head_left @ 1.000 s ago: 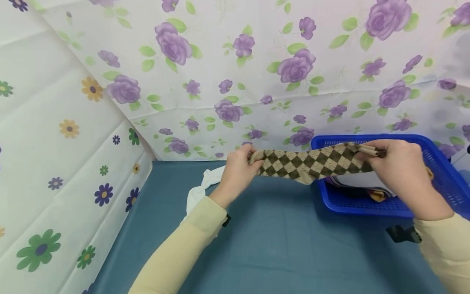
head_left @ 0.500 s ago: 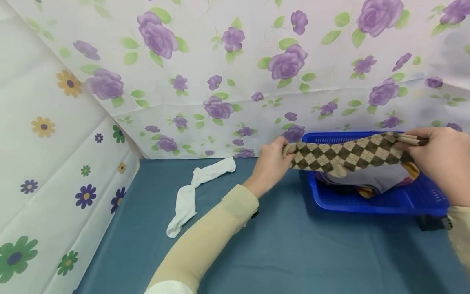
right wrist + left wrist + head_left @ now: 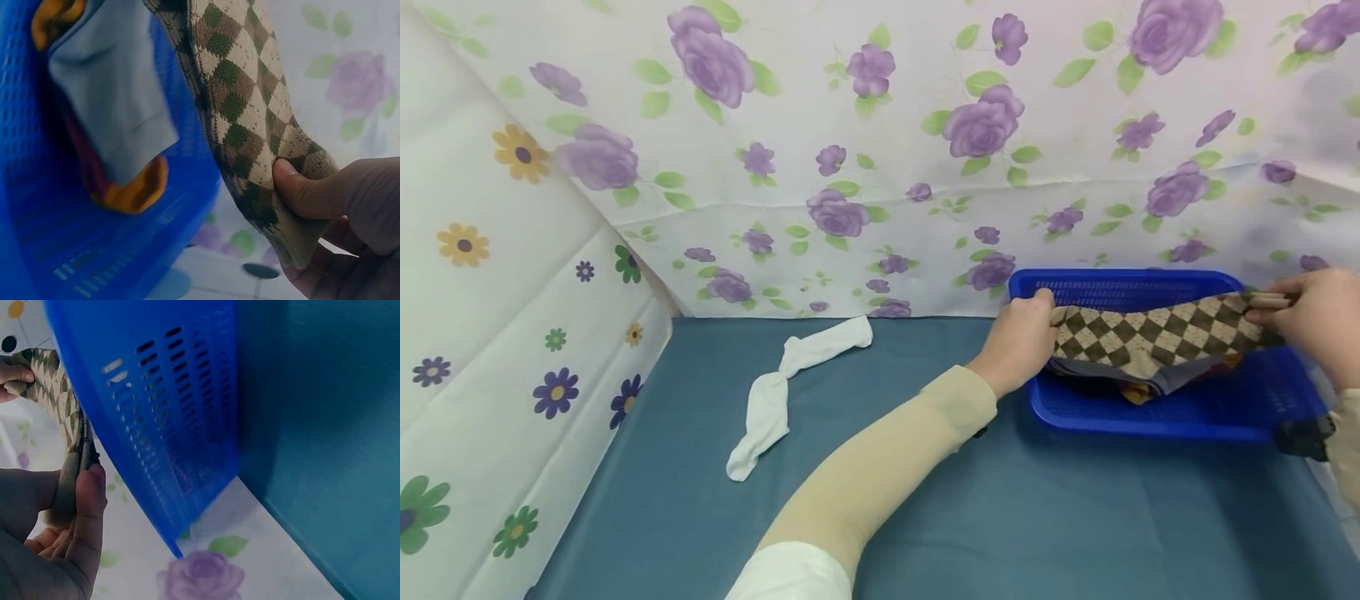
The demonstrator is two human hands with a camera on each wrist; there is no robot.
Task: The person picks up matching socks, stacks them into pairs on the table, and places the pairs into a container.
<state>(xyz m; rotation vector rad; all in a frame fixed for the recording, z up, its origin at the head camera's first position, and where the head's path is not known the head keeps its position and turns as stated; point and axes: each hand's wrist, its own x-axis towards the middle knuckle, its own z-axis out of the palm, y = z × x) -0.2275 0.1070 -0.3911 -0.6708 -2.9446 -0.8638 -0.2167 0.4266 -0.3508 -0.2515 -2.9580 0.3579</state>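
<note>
A beige and dark brown diamond-patterned sock (image 3: 1150, 329) is stretched between both hands, above the blue basket (image 3: 1150, 431). My left hand (image 3: 1021, 340) pinches its toe end near the basket's left rim. At the other end, my right hand (image 3: 1324, 321) grips the cuff between thumb and fingers. The sock sags slightly in the middle, its heel pointing down. In the right wrist view, a second layer of the same knit shows along the edge of the sock (image 3: 240, 106). Inside the basket lies a grey sock with mustard-yellow parts (image 3: 119, 100), partly hidden in the head view.
Two white socks lie end to end on the blue-green tabletop at left, one nearer white sock (image 3: 766, 417) and one farther white sock (image 3: 827, 343). A flowered sheet (image 3: 850, 167) hangs behind the table, and another sheet (image 3: 512, 333) stands along its left side.
Both hands have carried the diamond-patterned sock rightward, from left of the basket to above it. It now sags more. The head view has shifted slightly, and the white socks are uncovered.
</note>
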